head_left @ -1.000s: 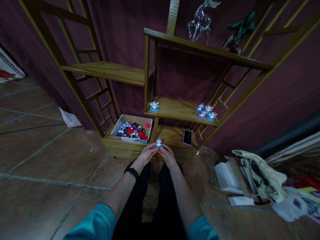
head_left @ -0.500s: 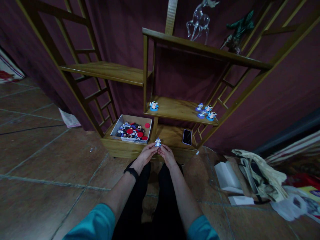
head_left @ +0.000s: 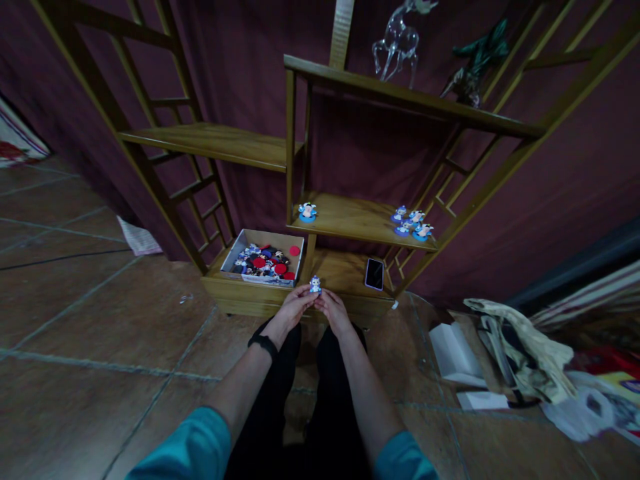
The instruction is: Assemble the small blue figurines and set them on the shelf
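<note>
A small purple-and-white figurine (head_left: 315,285) is held upright between my two hands, in front of the lowest shelf. My left hand (head_left: 295,306) pinches it from the left, and my right hand (head_left: 332,309) closes on it from the right; its base is partly covered by my fingers. Behind my left hand is an open cardboard box (head_left: 227,262) of jumbled figurine pieces and red discs. On the shelf above, one blue-based figurine (head_left: 307,213) stands at the left end. Several more figurines (head_left: 411,222) with purple and blue bases are grouped at the right end.
A phone (head_left: 374,274) lies on the lowest shelf (head_left: 337,270) to the right. Higher up stand a clear glass deer (head_left: 399,43) and a dark green ornament (head_left: 477,63). Bags and cloth (head_left: 525,347) lie with a white box (head_left: 456,353) on the floor at right.
</note>
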`<state>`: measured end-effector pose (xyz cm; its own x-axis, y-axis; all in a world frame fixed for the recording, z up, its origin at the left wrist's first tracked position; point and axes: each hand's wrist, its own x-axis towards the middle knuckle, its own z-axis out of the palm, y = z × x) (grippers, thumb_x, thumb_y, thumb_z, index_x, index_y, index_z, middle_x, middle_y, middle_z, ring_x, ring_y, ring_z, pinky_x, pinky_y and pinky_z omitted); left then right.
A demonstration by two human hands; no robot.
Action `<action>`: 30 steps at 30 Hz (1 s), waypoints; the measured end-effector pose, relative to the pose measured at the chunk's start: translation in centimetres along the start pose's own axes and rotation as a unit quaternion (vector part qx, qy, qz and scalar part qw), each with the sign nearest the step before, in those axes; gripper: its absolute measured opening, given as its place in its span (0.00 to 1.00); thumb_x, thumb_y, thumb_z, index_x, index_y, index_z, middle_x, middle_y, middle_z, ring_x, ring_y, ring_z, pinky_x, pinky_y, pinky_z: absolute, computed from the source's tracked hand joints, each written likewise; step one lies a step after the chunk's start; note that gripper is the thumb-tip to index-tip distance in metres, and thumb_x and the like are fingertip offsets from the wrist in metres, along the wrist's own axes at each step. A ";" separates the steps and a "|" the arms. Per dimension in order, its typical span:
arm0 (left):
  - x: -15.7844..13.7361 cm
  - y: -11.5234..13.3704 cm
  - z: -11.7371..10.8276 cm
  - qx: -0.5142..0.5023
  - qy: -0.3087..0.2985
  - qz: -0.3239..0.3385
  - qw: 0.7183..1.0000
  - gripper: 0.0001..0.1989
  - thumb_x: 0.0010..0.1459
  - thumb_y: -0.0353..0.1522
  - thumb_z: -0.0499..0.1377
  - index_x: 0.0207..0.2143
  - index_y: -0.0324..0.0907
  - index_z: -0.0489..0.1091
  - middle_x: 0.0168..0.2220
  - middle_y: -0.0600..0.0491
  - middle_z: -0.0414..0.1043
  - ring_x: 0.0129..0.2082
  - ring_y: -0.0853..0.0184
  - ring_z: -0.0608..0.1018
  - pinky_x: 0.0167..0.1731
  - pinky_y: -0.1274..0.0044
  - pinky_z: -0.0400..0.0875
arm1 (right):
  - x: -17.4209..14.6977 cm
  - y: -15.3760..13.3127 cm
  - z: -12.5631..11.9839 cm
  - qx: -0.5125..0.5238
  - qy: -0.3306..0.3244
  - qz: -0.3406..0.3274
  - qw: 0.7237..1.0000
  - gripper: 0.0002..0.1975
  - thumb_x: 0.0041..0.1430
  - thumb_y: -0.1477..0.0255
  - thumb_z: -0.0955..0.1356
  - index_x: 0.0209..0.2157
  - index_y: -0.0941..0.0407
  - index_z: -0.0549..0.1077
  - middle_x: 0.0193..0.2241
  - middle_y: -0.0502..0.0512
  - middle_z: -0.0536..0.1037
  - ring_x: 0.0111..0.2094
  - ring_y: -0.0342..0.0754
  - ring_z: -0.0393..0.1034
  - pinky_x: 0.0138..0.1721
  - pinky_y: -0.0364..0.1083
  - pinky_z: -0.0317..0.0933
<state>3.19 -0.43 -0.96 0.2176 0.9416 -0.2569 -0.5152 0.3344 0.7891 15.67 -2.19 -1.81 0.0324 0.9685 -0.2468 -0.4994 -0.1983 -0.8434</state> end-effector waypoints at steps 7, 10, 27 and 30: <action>-0.1 0.1 0.0 -0.007 -0.006 -0.002 1.000 0.18 0.40 0.23 0.68 0.37 0.36 0.73 0.31 0.50 0.76 0.28 0.73 0.76 0.31 0.82 0.67 | 0.2 0.3 -0.2 0.004 0.003 -0.006 1.000 0.20 0.40 0.60 0.74 0.35 0.57 0.74 0.28 0.54 0.79 0.28 0.44 0.72 0.35 0.46 0.67; 0.0 0.0 -0.1 -0.009 -0.008 -0.002 1.000 0.18 0.40 0.23 0.67 0.38 0.36 0.73 0.32 0.49 0.76 0.29 0.72 0.76 0.31 0.82 0.68 | 0.3 0.4 -0.4 0.004 0.007 -0.010 1.000 0.20 0.39 0.62 0.74 0.35 0.57 0.74 0.28 0.53 0.79 0.28 0.44 0.72 0.35 0.46 0.67; 0.0 -0.2 -0.6 -0.041 0.004 -0.020 0.999 0.09 0.49 0.25 0.62 0.36 0.37 0.73 0.31 0.48 0.76 0.30 0.70 0.76 0.34 0.79 0.69 | 0.0 0.4 -0.2 -0.017 0.009 -0.041 0.999 0.16 0.40 0.66 0.74 0.34 0.55 0.73 0.28 0.51 0.78 0.30 0.44 0.72 0.37 0.46 0.65; 0.1 -0.3 -0.7 -0.035 -0.002 -0.019 0.999 0.11 0.49 0.25 0.62 0.38 0.36 0.73 0.31 0.48 0.75 0.30 0.70 0.76 0.34 0.79 0.69 | 0.1 0.5 -0.2 -0.019 0.011 -0.041 0.999 0.16 0.40 0.66 0.74 0.34 0.55 0.73 0.28 0.50 0.78 0.29 0.43 0.72 0.36 0.46 0.65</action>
<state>2.78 -0.40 -1.61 0.2425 0.9278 -0.2835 -0.5632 0.3725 0.7376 15.60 -2.25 -2.33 0.0914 0.9783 -0.1859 -0.4614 -0.1238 -0.8785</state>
